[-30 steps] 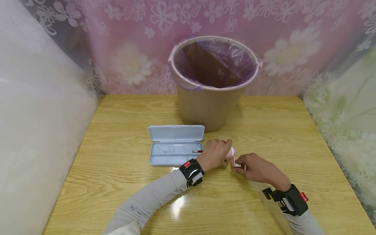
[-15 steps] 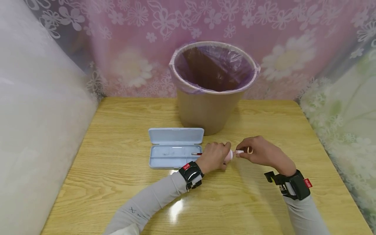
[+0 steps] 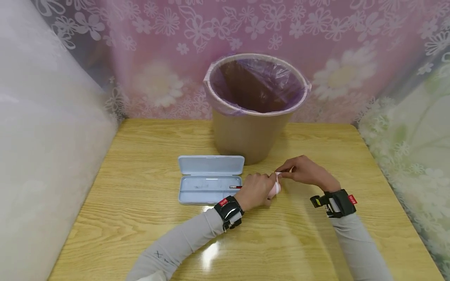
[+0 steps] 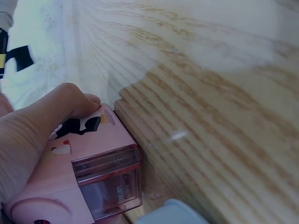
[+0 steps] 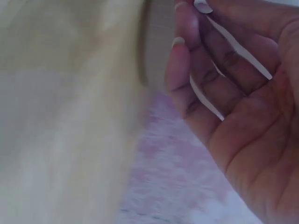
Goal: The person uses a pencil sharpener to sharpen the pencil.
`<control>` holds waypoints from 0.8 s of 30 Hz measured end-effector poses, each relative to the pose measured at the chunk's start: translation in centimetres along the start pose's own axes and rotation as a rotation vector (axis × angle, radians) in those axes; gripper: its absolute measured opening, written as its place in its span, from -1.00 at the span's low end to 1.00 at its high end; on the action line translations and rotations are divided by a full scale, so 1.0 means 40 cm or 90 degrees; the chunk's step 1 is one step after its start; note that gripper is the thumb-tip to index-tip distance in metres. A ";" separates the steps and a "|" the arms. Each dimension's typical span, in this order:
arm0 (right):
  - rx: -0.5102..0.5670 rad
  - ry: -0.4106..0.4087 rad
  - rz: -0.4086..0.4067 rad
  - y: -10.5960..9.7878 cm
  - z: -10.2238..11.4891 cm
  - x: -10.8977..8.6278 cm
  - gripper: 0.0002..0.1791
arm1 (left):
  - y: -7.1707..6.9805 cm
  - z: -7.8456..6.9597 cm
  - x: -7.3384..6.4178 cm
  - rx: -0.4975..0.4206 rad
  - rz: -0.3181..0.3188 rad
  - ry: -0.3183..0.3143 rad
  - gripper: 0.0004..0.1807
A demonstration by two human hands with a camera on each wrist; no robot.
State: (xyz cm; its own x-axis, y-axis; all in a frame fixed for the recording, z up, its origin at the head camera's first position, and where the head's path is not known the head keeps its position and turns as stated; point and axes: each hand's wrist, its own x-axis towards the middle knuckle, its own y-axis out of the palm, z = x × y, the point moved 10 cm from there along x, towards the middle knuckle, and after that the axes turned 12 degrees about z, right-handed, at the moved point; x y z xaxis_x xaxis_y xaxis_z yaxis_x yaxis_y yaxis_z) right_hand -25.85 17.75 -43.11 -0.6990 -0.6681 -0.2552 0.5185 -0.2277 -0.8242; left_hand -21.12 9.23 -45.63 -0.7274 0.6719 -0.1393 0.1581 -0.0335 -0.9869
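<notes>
In the head view my left hand (image 3: 254, 190) grips a pink pencil sharpener (image 3: 273, 191) on the table. The left wrist view shows the sharpener's cartoon print, its clear drawer (image 4: 112, 186) and my thumb pressed along its top. Fingers of my right hand (image 3: 305, 170) pinch the crank handle (image 3: 278, 174), which points up and away from me. The right wrist view catches only the handle's white end (image 5: 202, 6) at the fingertips. A pencil (image 3: 234, 187) with a metal-banded end sticks out left of my left hand, over the pencil case; its other end is hidden.
A light blue pencil case (image 3: 197, 196) lies with its lid raised, just left of my left hand. Behind it stands a tall brown bin (image 3: 242, 136) with a purple liner. Floral curtains (image 3: 158, 50) border the wooden table (image 3: 147, 148).
My right hand has swung the crank handle from low and near, through the right side, up to the far side. The left hand stays on the pencil sharpener.
</notes>
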 end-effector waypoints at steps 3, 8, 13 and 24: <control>0.030 -0.005 0.033 0.050 -0.031 0.012 -0.82 | -0.001 -0.005 0.000 0.002 -0.002 0.002 -0.32; 0.059 -0.031 0.065 0.116 -0.035 0.001 -0.86 | -0.003 -0.003 -0.001 0.010 -0.001 -0.002 -0.39; 0.083 -0.040 0.068 0.159 -0.004 -0.040 -0.93 | -0.002 -0.003 0.001 0.019 -0.006 -0.006 -0.38; -0.055 -0.058 0.039 0.094 0.127 -0.123 -0.87 | -0.001 -0.001 0.004 0.001 -0.003 0.001 -0.42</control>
State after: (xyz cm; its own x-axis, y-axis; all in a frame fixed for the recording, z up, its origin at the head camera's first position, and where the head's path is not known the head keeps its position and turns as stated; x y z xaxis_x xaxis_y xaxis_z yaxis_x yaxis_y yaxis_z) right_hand -17.95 16.58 -42.38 -0.6180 -0.7413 -0.2619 0.5117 -0.1263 -0.8498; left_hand -21.22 9.35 -45.59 -0.7268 0.6737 -0.1339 0.1537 -0.0306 -0.9876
